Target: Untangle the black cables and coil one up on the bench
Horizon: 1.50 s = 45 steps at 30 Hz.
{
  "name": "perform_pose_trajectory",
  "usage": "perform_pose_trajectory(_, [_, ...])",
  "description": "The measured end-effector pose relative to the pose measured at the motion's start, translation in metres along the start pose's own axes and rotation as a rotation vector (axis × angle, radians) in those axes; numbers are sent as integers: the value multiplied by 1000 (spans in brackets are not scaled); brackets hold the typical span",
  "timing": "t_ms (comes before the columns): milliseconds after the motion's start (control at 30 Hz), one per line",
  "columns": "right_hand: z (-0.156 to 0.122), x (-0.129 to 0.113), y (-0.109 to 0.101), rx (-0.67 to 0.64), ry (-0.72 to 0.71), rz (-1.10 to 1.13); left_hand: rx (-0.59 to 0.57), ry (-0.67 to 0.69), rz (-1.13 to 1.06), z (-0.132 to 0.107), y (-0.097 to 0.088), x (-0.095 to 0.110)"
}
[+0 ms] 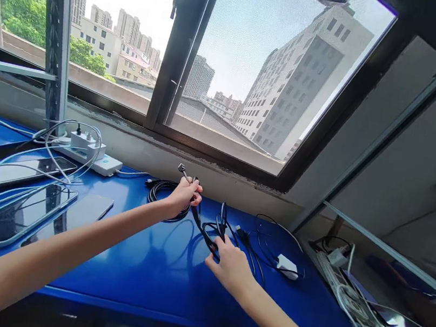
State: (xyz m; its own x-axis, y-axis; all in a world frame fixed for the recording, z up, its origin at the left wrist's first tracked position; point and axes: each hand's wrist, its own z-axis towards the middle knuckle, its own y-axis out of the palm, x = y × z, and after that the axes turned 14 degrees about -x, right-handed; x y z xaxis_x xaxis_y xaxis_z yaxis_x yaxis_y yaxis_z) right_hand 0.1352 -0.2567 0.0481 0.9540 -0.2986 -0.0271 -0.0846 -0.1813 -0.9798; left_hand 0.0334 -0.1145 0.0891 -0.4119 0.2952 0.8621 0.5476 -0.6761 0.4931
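My left hand [183, 195] is closed around a black cable [198, 219], and the cable's plug end [181, 168] sticks up above the fingers. My right hand [230, 263] rests on the blue table [153, 268] with its fingers pinching a tangled stretch of the same black cable near its loops [220, 224]. A coiled black cable [159, 190] lies just behind my left hand. More black wire and a small white adapter [287, 265] lie to the right of my right hand.
A white power strip [91, 158] with plugged chargers stands at the back left. Three phones [16, 215] with white cables lie on the left of the table. A window [255, 81] runs behind. Another power strip and wires [343, 280] lie lower right.
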Motion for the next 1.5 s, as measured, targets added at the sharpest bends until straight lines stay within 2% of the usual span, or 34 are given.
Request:
perform_pose_trajectory(167, [-2,28,-20,9,-173,87,43,77,-145,6,-5,32])
perform_pose_trajectory(300, [-10,45,-20,71,-267,162,32,108,-248,18,-5,68])
perform_pose_trajectory(400, [-14,62,-20,260,-291,264,30,127,-284,24,-6,87])
perform_pose_trajectory(500, [-16,81,-30,494,-224,351,50,169,-291,26,-8,99])
perform_pose_trajectory(567, [-18,92,-38,605,-172,410,65,191,-282,28,-9,106])
perform_pose_trajectory(733, [-24,101,-52,709,-116,476,100,212,-206,33,-10,119])
perform_pose_trajectory(833, [-24,99,-58,778,-90,501,84,117,-103,30,-6,114])
perform_pose_trajectory(933, [-22,95,-69,845,-70,527,16,-79,40,22,0,99])
perform_pose_trajectory(1033, [-22,92,-87,971,-47,536,-55,-287,178,15,-1,79])
perform_pose_trajectory(1100, [-25,92,-100,1067,-42,531,-129,-423,367,15,-5,67])
perform_pose_trajectory(1167, [-28,93,-110,1127,-36,525,-212,-512,698,18,-12,57])
perform_pose_trajectory(1200, [-29,93,-114,1142,-29,520,-233,-523,868,21,-14,54])
perform_pose_trajectory(1267, [-31,92,-118,1143,-28,499,-210,-460,1096,23,-15,48])
perform_pose_trajectory(1333, [-32,86,-118,1116,-58,470,-143,-341,1168,20,-9,43])
perform_pose_trajectory(1367, [-32,82,-117,1098,-77,459,-145,-269,1192,16,-4,40])
perform_pose_trajectory(1433, [-31,73,-114,1073,-105,446,-245,-144,1223,4,11,33])
perform_pose_trajectory(1467, [-31,68,-113,1068,-111,440,-397,-77,1249,-4,18,29])
perform_pose_trajectory(1500, [-30,64,-112,1066,-114,433,-539,-66,1277,-11,25,24])
